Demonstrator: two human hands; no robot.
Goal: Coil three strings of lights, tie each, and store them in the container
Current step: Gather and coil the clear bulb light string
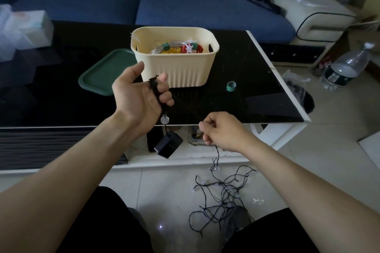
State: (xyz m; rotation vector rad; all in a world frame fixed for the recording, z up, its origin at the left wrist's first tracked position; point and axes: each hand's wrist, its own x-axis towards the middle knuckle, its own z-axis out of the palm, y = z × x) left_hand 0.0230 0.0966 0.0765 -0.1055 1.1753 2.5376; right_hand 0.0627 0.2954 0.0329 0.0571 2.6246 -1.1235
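My left hand (139,94) is raised in front of the cream container (174,72), its fingers curled round several black loops of a light string (156,92). A clear bulb (164,119) and a black battery box (168,144) dangle below that hand. My right hand (223,131) pinches the same black wire near the table's front edge. The rest of the string (222,197) lies tangled on the floor between my knees. Inside the container lie two coiled strings (178,47), one clear and one red and yellow, bound with green ties.
A green lid (102,74) lies left of the container on the black glass table (246,80). A small green tie roll (231,86) sits to the right. A water bottle (347,68) stands on the floor at right. A blue sofa (185,8) runs behind the table.
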